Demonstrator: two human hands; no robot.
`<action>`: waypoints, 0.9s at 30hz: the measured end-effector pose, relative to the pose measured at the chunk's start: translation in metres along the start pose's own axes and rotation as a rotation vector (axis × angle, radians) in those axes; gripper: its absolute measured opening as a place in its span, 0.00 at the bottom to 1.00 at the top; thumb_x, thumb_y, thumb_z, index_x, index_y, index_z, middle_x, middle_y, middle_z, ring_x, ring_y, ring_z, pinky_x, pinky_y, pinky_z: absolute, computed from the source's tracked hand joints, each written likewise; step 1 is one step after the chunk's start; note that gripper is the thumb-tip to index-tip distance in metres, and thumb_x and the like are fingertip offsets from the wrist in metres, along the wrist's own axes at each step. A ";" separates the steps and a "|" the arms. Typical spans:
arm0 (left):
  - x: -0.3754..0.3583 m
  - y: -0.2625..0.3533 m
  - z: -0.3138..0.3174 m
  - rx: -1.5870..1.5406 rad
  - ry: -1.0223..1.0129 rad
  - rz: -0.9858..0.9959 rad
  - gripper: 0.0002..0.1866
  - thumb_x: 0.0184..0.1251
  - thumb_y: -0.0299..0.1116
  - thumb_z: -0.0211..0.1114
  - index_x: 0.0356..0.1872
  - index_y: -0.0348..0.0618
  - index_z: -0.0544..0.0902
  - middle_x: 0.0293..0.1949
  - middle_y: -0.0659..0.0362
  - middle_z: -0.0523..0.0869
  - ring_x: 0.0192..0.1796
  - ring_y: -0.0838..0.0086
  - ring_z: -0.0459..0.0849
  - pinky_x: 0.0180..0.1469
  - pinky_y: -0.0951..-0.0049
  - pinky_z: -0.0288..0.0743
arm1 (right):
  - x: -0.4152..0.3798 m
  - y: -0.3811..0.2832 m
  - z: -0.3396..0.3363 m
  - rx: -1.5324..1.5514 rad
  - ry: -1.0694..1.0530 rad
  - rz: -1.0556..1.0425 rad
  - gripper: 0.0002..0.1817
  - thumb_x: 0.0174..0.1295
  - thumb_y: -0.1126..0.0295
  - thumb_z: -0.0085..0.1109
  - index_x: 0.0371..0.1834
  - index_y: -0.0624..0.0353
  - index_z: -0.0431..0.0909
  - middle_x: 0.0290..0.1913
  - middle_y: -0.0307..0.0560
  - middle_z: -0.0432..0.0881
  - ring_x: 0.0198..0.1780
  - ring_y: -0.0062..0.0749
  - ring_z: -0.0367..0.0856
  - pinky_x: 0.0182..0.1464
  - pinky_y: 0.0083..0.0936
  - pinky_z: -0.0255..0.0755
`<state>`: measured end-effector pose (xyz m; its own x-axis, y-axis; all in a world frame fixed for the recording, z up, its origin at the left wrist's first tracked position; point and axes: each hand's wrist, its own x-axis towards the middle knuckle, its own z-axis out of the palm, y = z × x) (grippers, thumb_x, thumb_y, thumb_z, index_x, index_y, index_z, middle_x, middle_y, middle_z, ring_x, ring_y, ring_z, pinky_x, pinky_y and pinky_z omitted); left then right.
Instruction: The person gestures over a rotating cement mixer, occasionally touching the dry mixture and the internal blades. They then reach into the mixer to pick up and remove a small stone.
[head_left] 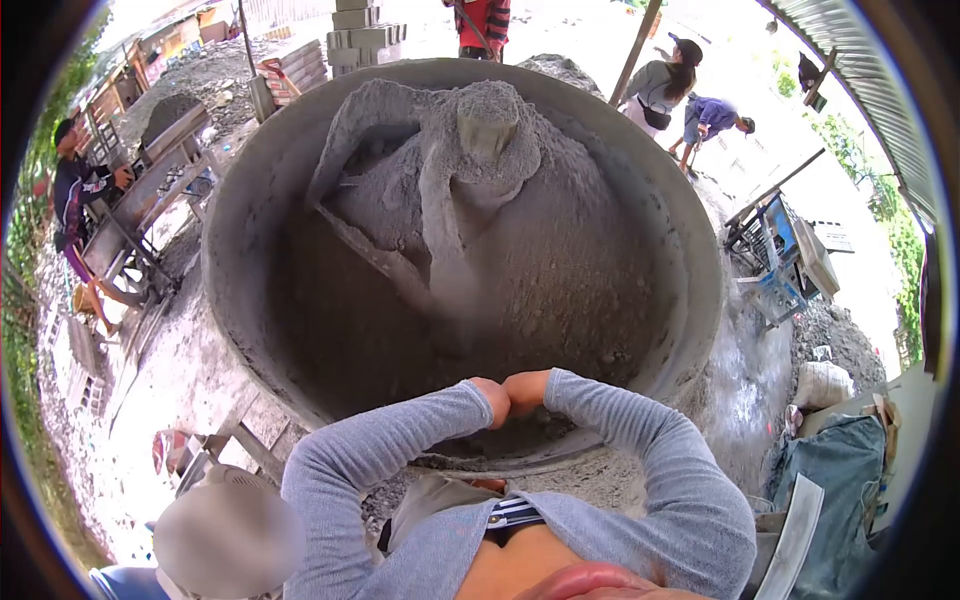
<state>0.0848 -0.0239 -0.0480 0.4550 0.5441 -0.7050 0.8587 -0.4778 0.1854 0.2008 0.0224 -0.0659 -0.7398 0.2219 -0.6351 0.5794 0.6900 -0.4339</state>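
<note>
In front of me is a big round mixing drum [690,290] with grey powder and gravel [570,260] inside. A cement-coated mixing arm [447,215] spreads from the central hub [488,125]. My left hand [490,402] and my right hand [526,390] meet side by side over the drum's near edge. Both look closed, their fingers mostly hidden from this side. What they hold, if anything, does not show. A pale blurred streak [457,305] lies beyond them, between the mixing arm and the dark bottom.
At left, a person [75,195] stands by a metal machine [150,185]. Behind the drum are stacked blocks [362,40] and a person in red [484,25]. Two people [665,80] are at back right, above a blue metal frame [775,260]. Near right hangs a grey-green tarp [835,475].
</note>
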 end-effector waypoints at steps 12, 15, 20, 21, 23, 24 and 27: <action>0.004 -0.008 0.013 -0.004 0.279 -0.097 0.22 0.56 0.44 0.61 0.48 0.41 0.79 0.53 0.52 0.74 0.51 0.58 0.77 0.52 0.59 0.71 | 0.013 0.017 0.009 -0.046 0.150 0.006 0.19 0.55 0.57 0.56 0.42 0.60 0.79 0.43 0.56 0.81 0.47 0.49 0.78 0.50 0.37 0.71; 0.007 -0.009 0.012 0.020 0.251 -0.089 0.21 0.57 0.45 0.59 0.48 0.43 0.79 0.54 0.52 0.74 0.51 0.58 0.77 0.52 0.60 0.71 | 0.024 0.030 0.019 0.010 0.172 -0.036 0.18 0.56 0.56 0.55 0.41 0.60 0.78 0.44 0.56 0.81 0.47 0.49 0.78 0.49 0.37 0.71; 0.002 -0.008 0.004 0.076 0.191 -0.093 0.21 0.58 0.43 0.58 0.50 0.42 0.79 0.54 0.52 0.74 0.52 0.58 0.77 0.53 0.60 0.70 | 0.029 0.033 0.022 0.038 0.281 -0.204 0.18 0.56 0.59 0.56 0.45 0.60 0.76 0.47 0.59 0.77 0.50 0.50 0.76 0.51 0.37 0.70; 0.001 -0.008 0.003 0.083 0.193 -0.115 0.22 0.58 0.42 0.58 0.50 0.40 0.78 0.54 0.50 0.74 0.53 0.58 0.76 0.53 0.61 0.69 | 0.030 0.034 0.022 0.031 0.286 -0.203 0.18 0.56 0.59 0.56 0.45 0.60 0.76 0.47 0.59 0.77 0.50 0.50 0.76 0.51 0.37 0.70; 0.002 -0.007 0.005 0.093 0.197 -0.136 0.22 0.58 0.41 0.58 0.50 0.39 0.78 0.53 0.49 0.74 0.53 0.58 0.76 0.53 0.61 0.69 | 0.031 0.035 0.024 0.010 0.372 -0.250 0.19 0.55 0.61 0.57 0.46 0.61 0.75 0.50 0.60 0.75 0.51 0.51 0.74 0.52 0.36 0.69; 0.004 -0.008 0.008 0.083 0.225 -0.147 0.22 0.58 0.40 0.57 0.50 0.38 0.78 0.53 0.48 0.74 0.53 0.58 0.76 0.53 0.62 0.69 | 0.032 0.035 0.023 0.010 0.375 -0.249 0.19 0.55 0.61 0.57 0.46 0.61 0.75 0.50 0.60 0.75 0.51 0.51 0.74 0.52 0.36 0.69; -0.002 -0.005 0.004 0.097 0.225 -0.152 0.22 0.58 0.39 0.57 0.50 0.37 0.78 0.53 0.47 0.74 0.53 0.59 0.76 0.53 0.62 0.69 | 0.031 0.030 0.022 0.078 0.275 -0.135 0.26 0.53 0.61 0.61 0.55 0.59 0.70 0.57 0.59 0.70 0.58 0.50 0.70 0.61 0.36 0.63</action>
<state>0.0792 -0.0253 -0.0500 0.3729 0.7489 -0.5478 0.8995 -0.4368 0.0152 0.2026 0.0352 -0.1129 -0.8702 0.3174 -0.3767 0.4866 0.6730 -0.5571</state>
